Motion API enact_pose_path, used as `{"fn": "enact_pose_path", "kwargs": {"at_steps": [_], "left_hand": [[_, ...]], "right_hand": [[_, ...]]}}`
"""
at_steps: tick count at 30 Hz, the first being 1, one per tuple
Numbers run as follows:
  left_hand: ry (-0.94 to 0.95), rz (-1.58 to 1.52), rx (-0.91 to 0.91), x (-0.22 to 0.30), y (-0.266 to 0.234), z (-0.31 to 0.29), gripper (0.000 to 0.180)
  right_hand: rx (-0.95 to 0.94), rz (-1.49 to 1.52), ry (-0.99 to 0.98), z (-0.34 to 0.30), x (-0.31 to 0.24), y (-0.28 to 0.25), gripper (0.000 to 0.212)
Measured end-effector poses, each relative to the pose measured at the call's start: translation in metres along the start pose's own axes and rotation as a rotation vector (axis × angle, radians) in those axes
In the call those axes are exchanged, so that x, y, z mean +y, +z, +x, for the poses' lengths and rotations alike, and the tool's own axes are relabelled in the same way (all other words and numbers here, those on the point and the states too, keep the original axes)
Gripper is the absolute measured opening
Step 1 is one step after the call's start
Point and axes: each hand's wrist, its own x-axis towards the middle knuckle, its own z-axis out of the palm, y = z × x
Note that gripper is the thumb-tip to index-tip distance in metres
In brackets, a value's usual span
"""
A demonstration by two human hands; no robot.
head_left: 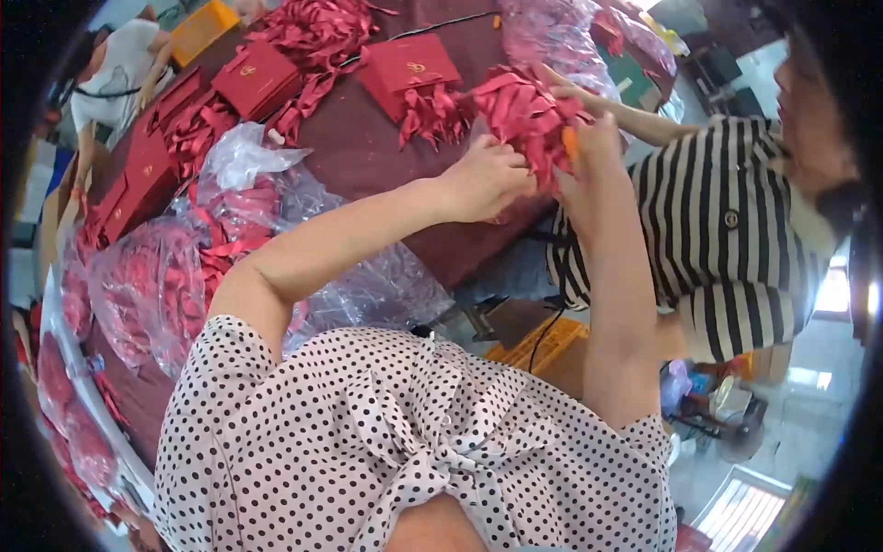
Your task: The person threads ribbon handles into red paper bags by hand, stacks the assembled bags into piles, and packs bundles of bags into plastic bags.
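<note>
A thick bunch of shiny red ribbons is in front of me at the table's right edge. My left hand is closed on its lower left side, fingers curled on the ribbon ends. My right hand grips the right side of the bunch, fingers bent and partly hidden. By the right fingers shows a small orange thing, its kind not clear. A co-worker's hand reaches to the far side of the same bunch. Just beyond lies a red box or bag with ribbons hanging from it.
More red boxes and a ribbon heap cover the dark red table. Clear plastic bags of red ribbons lie left. A co-worker in a striped top is close on my right. A yellow crate stands below the table edge.
</note>
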Motion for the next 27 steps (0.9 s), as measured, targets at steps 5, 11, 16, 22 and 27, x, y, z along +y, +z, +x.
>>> {"fn": "enact_pose_path", "kwargs": {"at_steps": [5,11,16,22,27], "left_hand": [[0.104,0.072,-0.008,0.014,-0.027,-0.006,0.025],[-0.070,-0.462,0.005,-0.040,-0.049,-0.063,0.014],[-0.931,-0.459,0.498,-0.128,-0.055,-0.112,0.022],[-1.523,-1.076,0.691,-0.217,-0.069,-0.097,0.089],[-1.039,-1.575,0.708,-0.247,-0.046,-0.070,0.114]], "right_hand": [[0.244,0.085,-0.287,-0.013,-0.017,-0.053,0.065],[0.018,0.752,-0.547,-0.095,-0.178,-0.044,0.072],[-0.263,0.219,-0.185,-0.015,-0.240,0.085,0.097],[-0.697,0.099,-0.154,0.068,-0.191,0.203,0.082],[-1.074,0.017,-0.082,0.045,-0.204,0.203,0.060]]}}
